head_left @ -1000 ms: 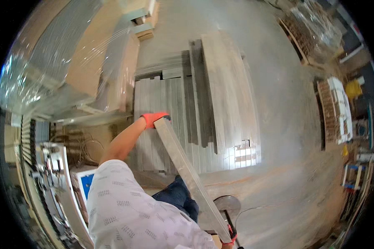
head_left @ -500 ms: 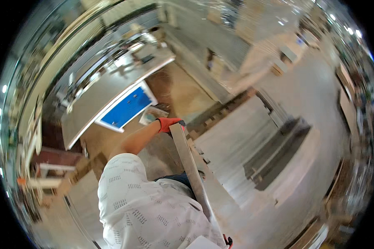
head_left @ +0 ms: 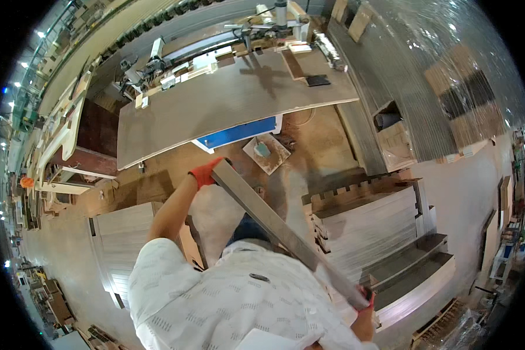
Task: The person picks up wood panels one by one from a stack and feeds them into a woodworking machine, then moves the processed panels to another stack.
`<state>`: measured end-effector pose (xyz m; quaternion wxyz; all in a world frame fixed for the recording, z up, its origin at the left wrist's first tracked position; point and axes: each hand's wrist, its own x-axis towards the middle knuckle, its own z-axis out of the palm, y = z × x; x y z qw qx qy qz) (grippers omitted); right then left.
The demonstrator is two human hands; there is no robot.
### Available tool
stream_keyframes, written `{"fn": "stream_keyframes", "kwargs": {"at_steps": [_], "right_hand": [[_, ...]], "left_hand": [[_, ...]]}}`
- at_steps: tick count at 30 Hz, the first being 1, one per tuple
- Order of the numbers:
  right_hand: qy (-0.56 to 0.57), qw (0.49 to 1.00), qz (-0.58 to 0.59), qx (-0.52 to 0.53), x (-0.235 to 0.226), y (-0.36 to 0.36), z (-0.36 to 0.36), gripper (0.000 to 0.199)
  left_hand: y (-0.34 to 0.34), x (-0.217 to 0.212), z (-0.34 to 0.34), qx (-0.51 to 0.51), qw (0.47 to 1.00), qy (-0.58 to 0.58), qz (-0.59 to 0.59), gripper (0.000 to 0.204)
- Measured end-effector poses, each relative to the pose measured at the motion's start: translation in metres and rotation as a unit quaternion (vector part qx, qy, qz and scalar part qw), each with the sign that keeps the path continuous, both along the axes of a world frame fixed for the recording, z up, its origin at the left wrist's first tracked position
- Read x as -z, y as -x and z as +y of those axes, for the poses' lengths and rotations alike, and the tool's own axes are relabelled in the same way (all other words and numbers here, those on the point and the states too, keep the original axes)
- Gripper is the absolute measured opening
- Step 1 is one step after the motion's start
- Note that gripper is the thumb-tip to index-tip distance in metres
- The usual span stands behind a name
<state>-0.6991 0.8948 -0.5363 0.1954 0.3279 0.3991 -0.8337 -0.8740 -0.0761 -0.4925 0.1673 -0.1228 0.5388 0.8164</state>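
Note:
A long grey-brown board (head_left: 274, 227) slants across the front of my body, from upper left to lower right. My left hand (head_left: 205, 174), in a red glove, is closed round its far left end. The near right end is in the grip of my right hand (head_left: 364, 302), also gloved in red and partly hidden by the board. Ahead of the board stands a wide brown work table (head_left: 210, 111), apart from it.
Under the table is a blue-fronted white cabinet (head_left: 239, 134), with a square plate (head_left: 277, 154) on the floor nearby. Long boards lie stacked to the right (head_left: 367, 219) and left (head_left: 131, 224). A film-wrapped stack (head_left: 417, 87) stands far right. Tools and wood pieces line the table's back.
The view has swung right toward the wrapped stack, and the table now lies straight ahead. The board slants more sideways, its right end raised into view with my right hand. Both hands keep their grip.

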Motion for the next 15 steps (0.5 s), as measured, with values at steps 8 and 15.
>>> {"fn": "stream_keyframes", "kwargs": {"at_steps": [8,15], "right_hand": [[-0.022,0.993,-0.074,-0.085,-0.040,0.343,-0.195,0.061],[-0.071,0.924,-0.058,-0.372,-0.095,0.587,-0.399,0.052]], "left_hand": [[-0.043,-0.055,-0.186,-0.152,0.975,-0.162,0.002,0.050],[-0.125,-0.042,-0.287,-0.273,0.954,-0.083,-0.093,0.046]]}}
